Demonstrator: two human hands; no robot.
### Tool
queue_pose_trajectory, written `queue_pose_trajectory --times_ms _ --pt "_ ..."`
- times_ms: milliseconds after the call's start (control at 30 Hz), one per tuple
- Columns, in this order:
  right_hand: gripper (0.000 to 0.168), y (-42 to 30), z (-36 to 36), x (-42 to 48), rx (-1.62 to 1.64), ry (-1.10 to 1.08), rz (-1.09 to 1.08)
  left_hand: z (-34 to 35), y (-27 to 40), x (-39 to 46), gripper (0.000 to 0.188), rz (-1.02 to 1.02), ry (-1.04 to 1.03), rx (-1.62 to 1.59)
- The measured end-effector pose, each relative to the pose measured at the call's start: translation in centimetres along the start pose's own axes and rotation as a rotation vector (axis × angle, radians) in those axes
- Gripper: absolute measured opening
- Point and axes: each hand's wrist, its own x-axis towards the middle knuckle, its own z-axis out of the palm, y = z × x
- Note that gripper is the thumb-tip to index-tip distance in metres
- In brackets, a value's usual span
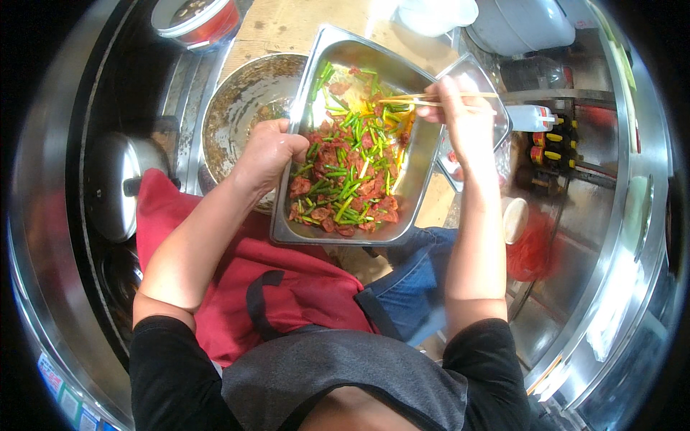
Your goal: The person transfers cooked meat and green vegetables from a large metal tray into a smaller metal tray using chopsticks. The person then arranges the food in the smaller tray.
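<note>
A rectangular stainless steel pan [416, 186] is held in front of me, its left rim gripped by my left hand [272, 153]. Red meat pieces [327, 156] and cut green stems [345, 204] lie in it, mostly toward the near end, with pale yellowish matter at the far end. My right hand [453, 105] is closed on a pair of wooden chopsticks [401, 101], whose tips reach into the food near the pan's upper middle. Beneath the pan's left side, partly hidden by it, is a large round metal bowl [221, 129] with brown residue on its inner wall.
A second metal pan [498, 102] sits right of the held one. At the upper left stands a red bucket [215, 27] with a white rim. A lidded pot [116, 188] is on the left. Sauce bottles [552, 148] and a red plastic bag [531, 248] are on the right.
</note>
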Motion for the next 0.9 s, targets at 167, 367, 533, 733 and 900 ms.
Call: queue_pose_trajectory --times_ms 167,367,533,733,900 --pt "0.030 -3.1 -4.1 -1.2 -0.107 0.169 0.033 0.1 0.2 -0.5 0.008 0.021 0.028 0.003" --pt "0.029 -2.6 -6.8 -1.7 -0.275 0.226 0.131 -0.3 -0.3 -0.1 0.009 0.027 0.011 -0.027" --pt "0.032 1.0 -3.2 -0.5 -0.224 -0.065 0.174 0.9 1.0 -0.9 0.010 0.054 0.005 0.022" --pt "0.032 2.9 -1.9 -0.1 -0.252 -0.058 0.199 0.0 0.2 -0.2 0.009 0.038 -0.004 0.013" --pt "0.030 2.0 -3.0 -0.3 -0.240 -0.024 0.149 0.3 0.2 -0.5 0.010 0.053 -0.003 -0.001"
